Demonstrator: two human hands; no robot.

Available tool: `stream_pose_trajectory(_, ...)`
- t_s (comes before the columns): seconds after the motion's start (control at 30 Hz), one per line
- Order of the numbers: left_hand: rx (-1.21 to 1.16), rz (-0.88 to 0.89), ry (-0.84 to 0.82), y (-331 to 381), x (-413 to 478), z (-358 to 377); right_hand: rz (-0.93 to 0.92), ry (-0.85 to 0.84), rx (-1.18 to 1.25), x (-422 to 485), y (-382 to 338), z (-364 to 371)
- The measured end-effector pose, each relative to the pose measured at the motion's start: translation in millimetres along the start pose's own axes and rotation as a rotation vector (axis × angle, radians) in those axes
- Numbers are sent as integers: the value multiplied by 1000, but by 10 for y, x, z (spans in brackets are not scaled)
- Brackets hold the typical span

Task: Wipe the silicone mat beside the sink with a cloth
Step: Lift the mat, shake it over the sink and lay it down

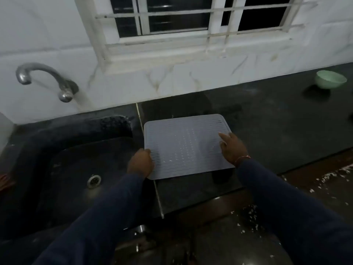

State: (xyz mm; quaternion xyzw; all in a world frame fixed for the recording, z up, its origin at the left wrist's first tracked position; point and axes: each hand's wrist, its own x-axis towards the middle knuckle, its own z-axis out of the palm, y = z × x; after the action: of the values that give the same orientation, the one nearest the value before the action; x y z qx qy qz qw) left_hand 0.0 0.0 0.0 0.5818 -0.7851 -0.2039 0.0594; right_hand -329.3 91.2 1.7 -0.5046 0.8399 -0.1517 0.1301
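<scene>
A grey ribbed silicone mat (183,144) lies on the dark counter just right of the sink (76,169). My left hand (141,163) grips the mat's near left corner, fingers curled over the edge. My right hand (232,148) rests on the mat's right side with the index finger stretched out and pointing across it. No cloth shows in either hand, and none is visible on the counter.
A metal tap (44,79) juts from the tiled wall over the black sink, whose drain (94,180) is visible. A pale green bowl (330,79) stands far right on the counter (277,131). White specks litter the floor (324,180). A barred window is above.
</scene>
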Motion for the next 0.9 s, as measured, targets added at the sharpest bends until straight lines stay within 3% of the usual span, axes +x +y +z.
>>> stream_pose_trajectory(0.1, -51, -133, 95, 28, 89, 142, 130, -100, -24, 181, 77, -19)
stream_pose_trajectory(0.23, -162, -325, 98, 87, 133, 241, 224, -196, -1, 302, 119, 38)
stream_pose_trajectory(0.37, -264, -413, 75, 11, 210, 241, 251, -127, -106, 360, 112, 102)
stream_pose_trajectory(0.5, -361, -485, 43, -20, 311, 176, 363, -24, 146, 540, 244, 80)
stream_pose_trajectory(0.63, -290, -439, 28, 64, 338, 194, 462, -101, 214, 719, 360, 2)
stream_pose_trajectory(0.9, -157, -344, 60, -41, 313, 198, 415, -122, 184, 890, 404, 12)
